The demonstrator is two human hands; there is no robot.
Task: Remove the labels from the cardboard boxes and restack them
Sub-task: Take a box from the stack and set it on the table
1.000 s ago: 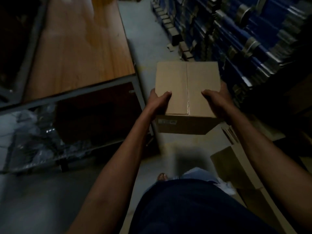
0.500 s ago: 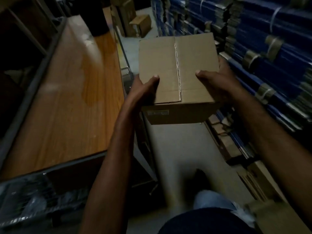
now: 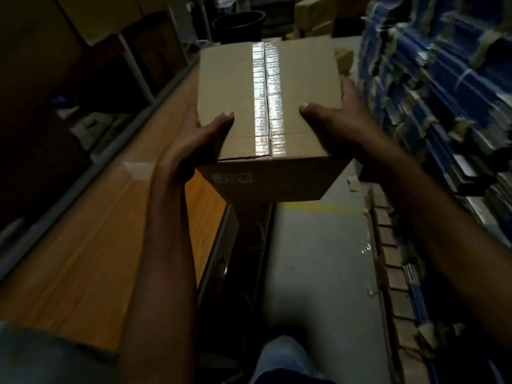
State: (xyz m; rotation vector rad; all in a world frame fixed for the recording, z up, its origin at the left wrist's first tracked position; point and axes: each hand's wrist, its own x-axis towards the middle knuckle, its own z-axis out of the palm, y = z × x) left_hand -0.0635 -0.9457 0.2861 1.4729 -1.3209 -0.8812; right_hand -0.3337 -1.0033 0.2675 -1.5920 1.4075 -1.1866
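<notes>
Reading off the head view: cardboard box (image 3: 266, 106) is up in the air, held between both hands, not resting on anything. It sits over the right edge of the wooden table (image 3: 83, 259) and the grey floor (image 3: 318, 259) of the aisle beside it.

Left hand (image 3: 202, 145): clamped on the box's near left corner, thumb lying flat on the top face, palm against the left side. Fingers are hidden behind the box, so I can't tell how they lie.

Right hand (image 3: 338, 120): clamped on the right side, thumb on the top face pointing inward, fingers running forward along the right edge.

Box top faces me, flaps closed, a strip of shiny clear tape (image 3: 266, 101) down the centre seam from far edge to near edge. Small pale label (image 3: 231, 178) on the near side face, toward its left end, just under the top edge. Print too blurred for me to read.

Surroundings: blue bundled stacks (image 3: 443, 92) fill the right side, blurred. Black bin (image 3: 238, 23) beyond the box's far edge, more boxes (image 3: 313, 12) to its right. A leg in pale jeans (image 3: 282, 361) at bottom centre. Lighting is dim; the left background is mostly dark.
</notes>
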